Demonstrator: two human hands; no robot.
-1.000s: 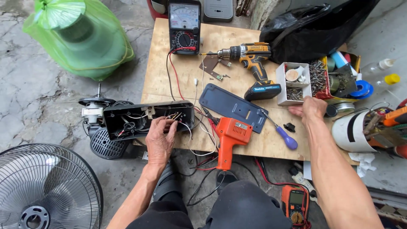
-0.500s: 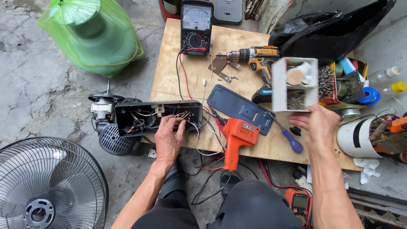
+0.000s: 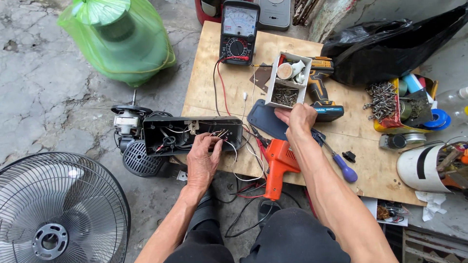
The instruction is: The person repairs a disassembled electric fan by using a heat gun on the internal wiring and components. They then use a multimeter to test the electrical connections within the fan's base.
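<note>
My right hand holds up a small white compartment box with screws and small parts inside, raised above the wooden board. My left hand rests on the wires at the right end of an open black fan base housing at the board's near left edge. An orange soldering gun lies just right of that hand. A dark blue cover plate lies under the raised box.
An analog multimeter with red and black leads, a cordless drill, a purple-handled screwdriver, a yellow tray of screws and tape, a black bag. On the ground: fan motor, fan grille, green bag.
My right hand picked the white box off the right side of the board and carried it left toward the middle. My left hand stayed on the housing wires.
</note>
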